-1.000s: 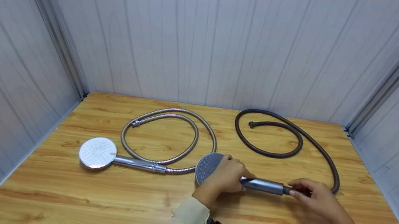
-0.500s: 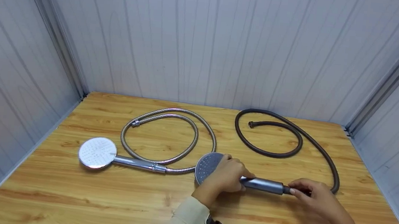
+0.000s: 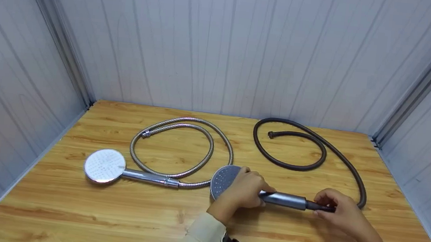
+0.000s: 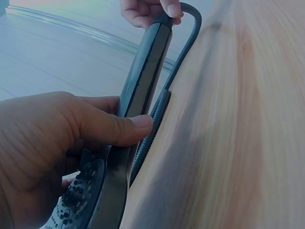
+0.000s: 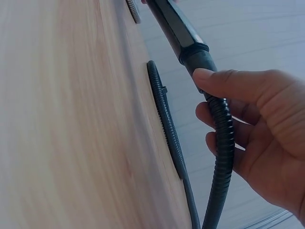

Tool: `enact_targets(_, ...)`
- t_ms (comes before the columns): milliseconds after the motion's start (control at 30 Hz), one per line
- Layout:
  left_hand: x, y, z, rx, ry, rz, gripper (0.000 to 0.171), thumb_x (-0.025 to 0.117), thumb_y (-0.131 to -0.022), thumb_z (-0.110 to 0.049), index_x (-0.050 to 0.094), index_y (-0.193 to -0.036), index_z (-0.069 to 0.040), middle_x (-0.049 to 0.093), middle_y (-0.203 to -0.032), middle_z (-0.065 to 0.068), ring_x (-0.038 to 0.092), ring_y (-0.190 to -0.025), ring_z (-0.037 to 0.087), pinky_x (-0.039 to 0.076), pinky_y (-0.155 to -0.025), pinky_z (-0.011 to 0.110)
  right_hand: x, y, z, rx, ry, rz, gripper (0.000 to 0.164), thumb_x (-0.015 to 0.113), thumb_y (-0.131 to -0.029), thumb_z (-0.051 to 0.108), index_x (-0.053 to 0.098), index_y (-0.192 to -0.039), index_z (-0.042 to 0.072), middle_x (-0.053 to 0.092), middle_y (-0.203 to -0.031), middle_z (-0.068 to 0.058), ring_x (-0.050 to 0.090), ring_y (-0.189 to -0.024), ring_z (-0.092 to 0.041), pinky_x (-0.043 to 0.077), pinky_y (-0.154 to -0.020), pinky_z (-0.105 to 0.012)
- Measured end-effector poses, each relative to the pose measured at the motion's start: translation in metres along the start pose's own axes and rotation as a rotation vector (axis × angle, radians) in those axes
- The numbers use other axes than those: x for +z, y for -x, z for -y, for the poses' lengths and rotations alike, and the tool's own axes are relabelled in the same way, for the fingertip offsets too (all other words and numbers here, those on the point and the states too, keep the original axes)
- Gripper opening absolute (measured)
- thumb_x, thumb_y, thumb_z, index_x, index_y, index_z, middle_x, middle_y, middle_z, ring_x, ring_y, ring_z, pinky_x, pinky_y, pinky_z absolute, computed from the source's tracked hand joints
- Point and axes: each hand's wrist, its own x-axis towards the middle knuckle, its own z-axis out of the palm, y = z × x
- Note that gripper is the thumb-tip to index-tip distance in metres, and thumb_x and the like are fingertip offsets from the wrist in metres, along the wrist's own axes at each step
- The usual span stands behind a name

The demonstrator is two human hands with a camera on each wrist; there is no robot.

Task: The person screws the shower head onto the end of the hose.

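A dark grey hand shower [image 3: 285, 200] is held over the table by my left hand [image 3: 246, 188], which grips its neck just behind the round spray face. In the left wrist view the thumb [image 4: 126, 130] lies across the handle [image 4: 143, 71]. At the handle's end a black shower hose [image 5: 223, 148] joins through its smooth collar [image 5: 199, 61]. My right hand [image 3: 344, 214] is at that joint, the thumb on the collar's lower end and the fingers curled loosely behind the ribbed hose in the right wrist view.
A chrome hand shower [image 3: 104, 165] with a coiled metal hose [image 3: 232, 151] lies on the left of the wooden table [image 3: 108, 222]. The black hose's far end [image 3: 271, 134] lies coiled at the back right. White panel walls [image 3: 227, 46] enclose the back and sides.
My right hand has shifted slightly right along the hose, its fingers loosening and baring more of the collar. The left hand and the shower have stayed put.
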Motion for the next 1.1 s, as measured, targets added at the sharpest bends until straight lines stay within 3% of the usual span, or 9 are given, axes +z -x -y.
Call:
enact_targets(767,0.0015,0.0001,0.0024,0.004,0.008,0.010,0.044,0.084,-0.074,-0.023,0.072,-0.116,-0.034,0.072,-0.101,-0.015,0.063,-0.094,0.007,0.031,-0.100,0.041,-0.0022,0.0008,-0.0009,0.015,0.005,0.052,0.018,0.074,-0.087,0.020,0.072,-0.102,0.010,0.069,-0.095,-0.001,0.062,-0.083,-0.011,0.052,-0.071,-0.027)
enact_targets(1100,0.0037,0.0003,0.0035,0.018,-0.015,-0.008,0.043,0.084,-0.074,-0.024,0.073,-0.115,-0.034,0.072,-0.100,-0.015,0.063,-0.091,0.007,0.033,-0.090,0.036,-0.0006,0.0013,-0.0030,-0.014,0.030,0.042,0.020,0.072,-0.088,0.023,0.073,-0.104,0.011,0.070,-0.098,-0.001,0.061,-0.082,-0.008,0.051,-0.069,-0.026)
